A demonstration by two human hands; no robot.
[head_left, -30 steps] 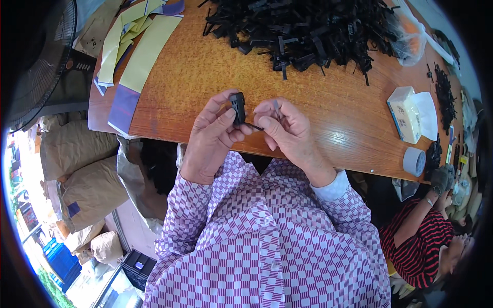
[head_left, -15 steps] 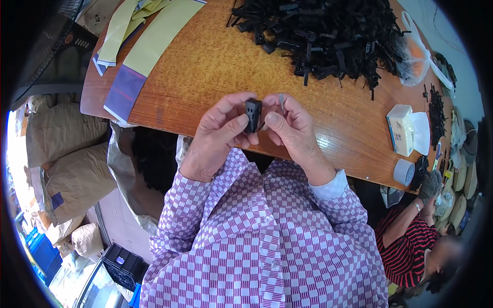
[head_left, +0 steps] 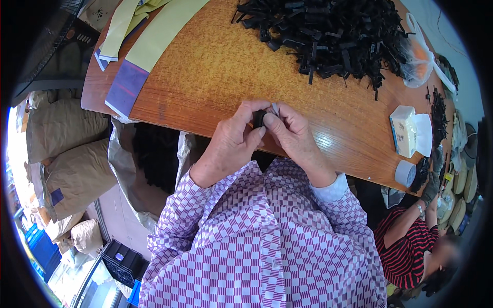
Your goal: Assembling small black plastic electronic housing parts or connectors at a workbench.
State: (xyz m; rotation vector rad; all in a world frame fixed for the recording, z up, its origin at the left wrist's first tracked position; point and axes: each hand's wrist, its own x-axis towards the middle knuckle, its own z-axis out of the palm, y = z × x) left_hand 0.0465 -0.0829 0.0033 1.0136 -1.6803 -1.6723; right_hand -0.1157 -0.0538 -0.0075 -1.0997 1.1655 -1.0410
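Observation:
Close to the table's near edge, my left hand (head_left: 229,139) is closed around a small black plastic part (head_left: 259,119). My right hand (head_left: 296,137) meets it there, its thumb pressed against the part. A thin grey metal blade (head_left: 276,109) sticks up between the thumb and fingers of that hand. Its lower end is hidden by the fingers, and most of the part is covered too. Farther back on the wooden table (head_left: 205,72) lies a large heap of black plastic parts (head_left: 334,38).
Yellow and purple paper strips (head_left: 128,84) lie at the far left. A tissue pack (head_left: 403,131), a grey tape roll (head_left: 405,173) and a plastic bag (head_left: 418,61) stand at the right. An open sack (head_left: 126,169) is below the left edge. A co-worker (head_left: 411,241) sits at the lower right.
My left hand has turned and closed further over the black part, hiding more of it. Both hands have come together, and the blade now leans more. The co-worker's gloved hands have shifted.

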